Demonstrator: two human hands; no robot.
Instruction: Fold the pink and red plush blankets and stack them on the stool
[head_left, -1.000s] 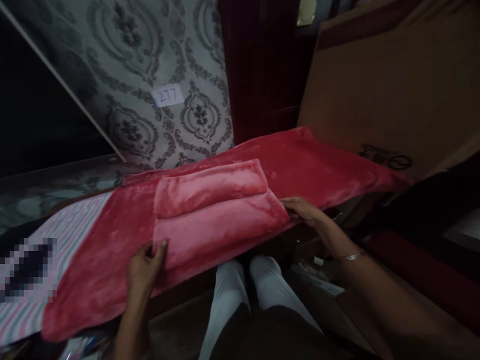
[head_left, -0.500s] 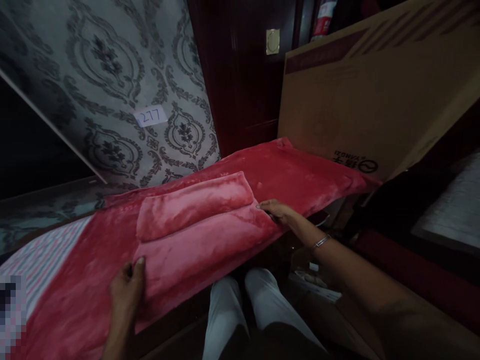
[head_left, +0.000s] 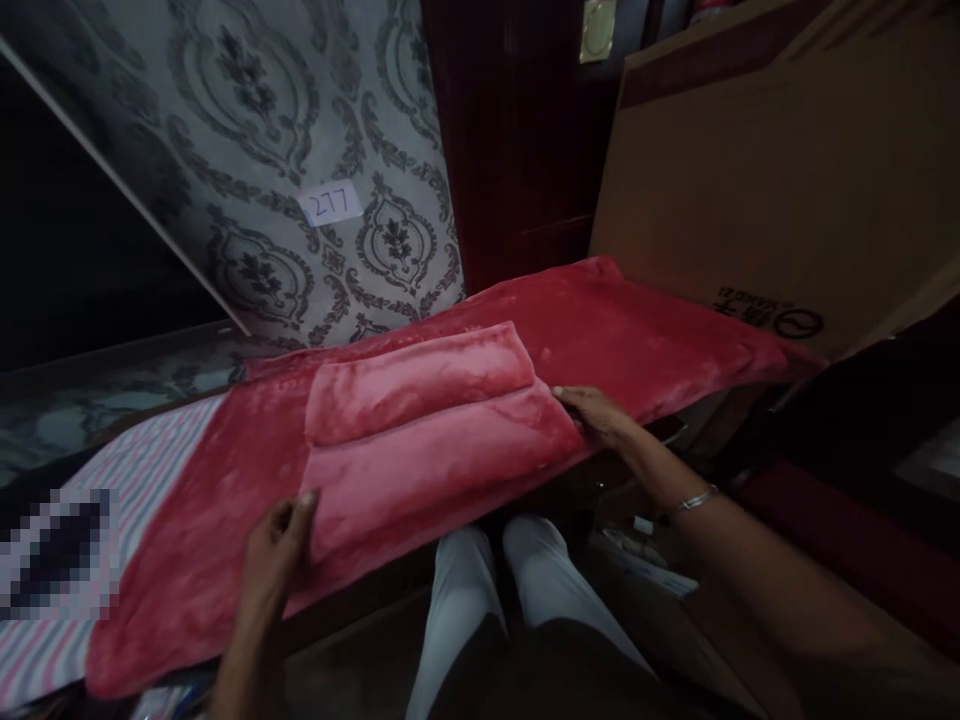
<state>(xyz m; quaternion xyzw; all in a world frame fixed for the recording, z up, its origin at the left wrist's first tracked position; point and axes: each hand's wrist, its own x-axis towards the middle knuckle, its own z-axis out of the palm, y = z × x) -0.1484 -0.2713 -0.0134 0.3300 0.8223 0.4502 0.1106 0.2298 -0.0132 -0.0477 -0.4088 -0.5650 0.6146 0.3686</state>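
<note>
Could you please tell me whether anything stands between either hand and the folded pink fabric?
Nothing visible does: the left hand is right at the left edge of the folded pink fabric, and the right hand is at its right edge.

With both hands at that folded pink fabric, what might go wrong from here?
The left hand and right hand are at opposite ends of the folded pink fabric, so an uneven pull could skew its folds. It also lies close to the front edge, above the legs, and might slip down. Similar red cloth underneath could bunch along with it.
</note>
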